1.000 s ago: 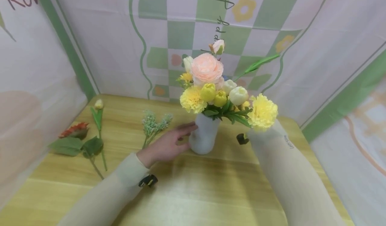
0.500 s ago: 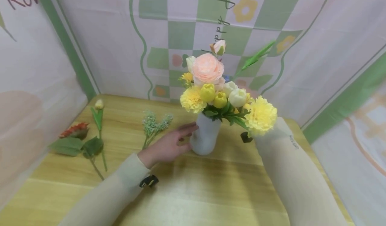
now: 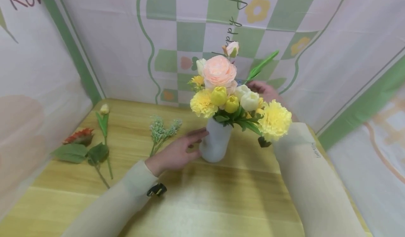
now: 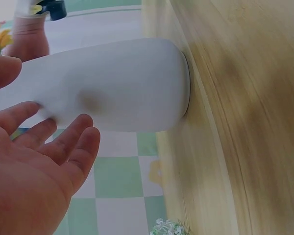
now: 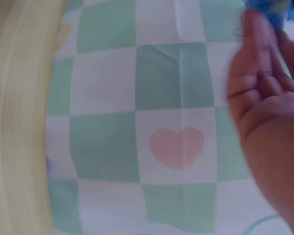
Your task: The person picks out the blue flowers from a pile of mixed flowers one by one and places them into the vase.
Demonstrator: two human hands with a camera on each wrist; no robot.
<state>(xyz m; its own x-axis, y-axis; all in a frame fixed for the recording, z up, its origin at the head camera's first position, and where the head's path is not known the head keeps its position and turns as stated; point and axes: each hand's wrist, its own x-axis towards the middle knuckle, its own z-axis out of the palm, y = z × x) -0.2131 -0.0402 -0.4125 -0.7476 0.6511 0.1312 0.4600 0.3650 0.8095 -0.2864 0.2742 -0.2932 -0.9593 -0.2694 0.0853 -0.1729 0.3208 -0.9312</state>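
Observation:
A white vase point(image 3: 216, 142) stands upright on the table, filled with pink, yellow and white flowers point(image 3: 219, 71). My left hand point(image 3: 177, 152) rests its loosely spread fingertips against the vase's left side; in the left wrist view, its thumb and fingers point(image 4: 81, 147) lie on either side of the vase point(image 4: 117, 88). Behind the bouquet, at its right, my right hand point(image 3: 269, 93) has its fingertips at the base of a long green leaf point(image 3: 262, 66) and seems to pinch its stem. In the right wrist view that hand point(image 5: 264, 93) is blurred, near a blue flower point(image 5: 272, 12).
On the table's left lie a red-orange flower point(image 3: 79, 137) with broad leaves and a pale tulip point(image 3: 104, 109) on a long stem. A green sprig point(image 3: 158, 129) lies just behind my left hand. A checkered cloth point(image 3: 190, 36) hangs behind the table point(image 3: 196, 202).
My right hand, hidden behind the yellow flower before, now shows at the bouquet's right. The long green leaf has shifted left and swung more upright. My left hand stays at the vase.

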